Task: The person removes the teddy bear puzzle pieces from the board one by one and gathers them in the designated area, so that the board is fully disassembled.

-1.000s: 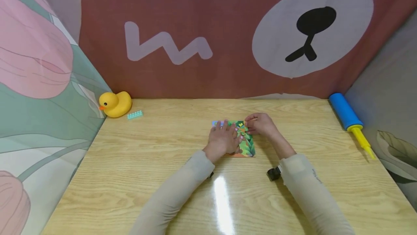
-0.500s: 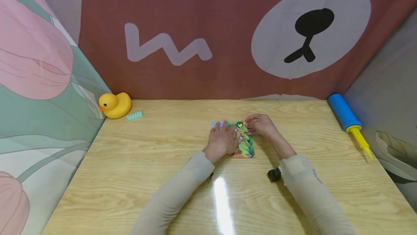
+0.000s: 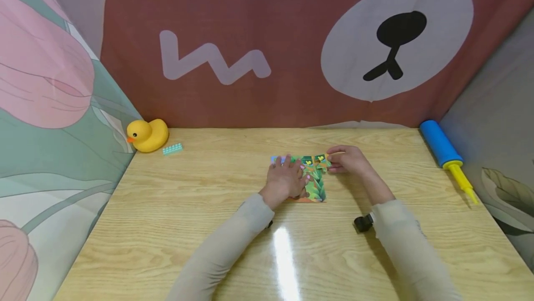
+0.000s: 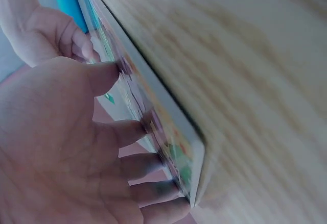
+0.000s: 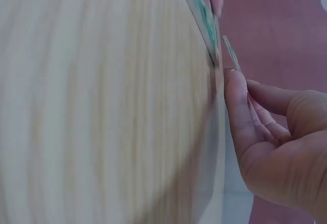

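A small jigsaw puzzle (image 3: 316, 189) with a bright green garden picture lies flat near the middle of the table. My left hand (image 3: 284, 178) rests over its left part with fingers spread, hiding much of the picture. In the left wrist view those fingertips touch the puzzle's surface (image 4: 176, 155). My right hand (image 3: 349, 159) pinches a small puzzle piece (image 3: 320, 160), dark green with a yellow figure, between thumb and fingers. This piece overlaps the puzzle's top right corner in the head view. From the right wrist, the piece (image 5: 232, 54) appears edge-on, tilted and raised off the puzzle.
A yellow rubber duck (image 3: 150, 135) and a turquoise toy brick (image 3: 173, 148) sit at the table's back left. By the right edge lies a blue and yellow hand pump (image 3: 444, 145). A brown printed cloth (image 3: 292, 97) hangs behind the table (image 3: 187, 208).
My right hand has moved a little to the right with the puzzle piece, which now shows beside a similar yellow figure on the puzzle. The left hand has stayed in place.
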### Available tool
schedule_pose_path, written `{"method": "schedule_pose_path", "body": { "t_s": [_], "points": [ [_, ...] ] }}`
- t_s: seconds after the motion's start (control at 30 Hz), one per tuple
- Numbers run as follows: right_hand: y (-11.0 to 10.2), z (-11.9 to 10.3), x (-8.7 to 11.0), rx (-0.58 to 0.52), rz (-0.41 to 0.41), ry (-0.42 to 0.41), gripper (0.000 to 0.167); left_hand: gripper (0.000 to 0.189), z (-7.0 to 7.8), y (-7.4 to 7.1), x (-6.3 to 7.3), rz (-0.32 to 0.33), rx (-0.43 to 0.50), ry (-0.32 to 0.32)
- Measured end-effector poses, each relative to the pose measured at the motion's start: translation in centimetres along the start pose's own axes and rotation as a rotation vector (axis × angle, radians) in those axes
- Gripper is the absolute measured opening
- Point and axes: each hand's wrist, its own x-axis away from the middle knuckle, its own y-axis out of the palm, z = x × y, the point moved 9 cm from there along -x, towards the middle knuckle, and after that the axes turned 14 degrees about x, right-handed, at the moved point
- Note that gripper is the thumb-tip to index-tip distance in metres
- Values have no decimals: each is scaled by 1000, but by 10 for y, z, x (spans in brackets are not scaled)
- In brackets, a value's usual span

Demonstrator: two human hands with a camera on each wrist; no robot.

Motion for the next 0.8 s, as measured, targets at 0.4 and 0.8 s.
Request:
{"method": "schedule_pose_path", "body": {
  "t_s": [0.4,0.8],
  "points": [
    [-55,31,22,-4,9,19,52,69,-1,0,1,3,33,-13],
    [-107,63,47,11,72,42,55,69,0,-2,-1,4,-31,-26]
  ]
}}
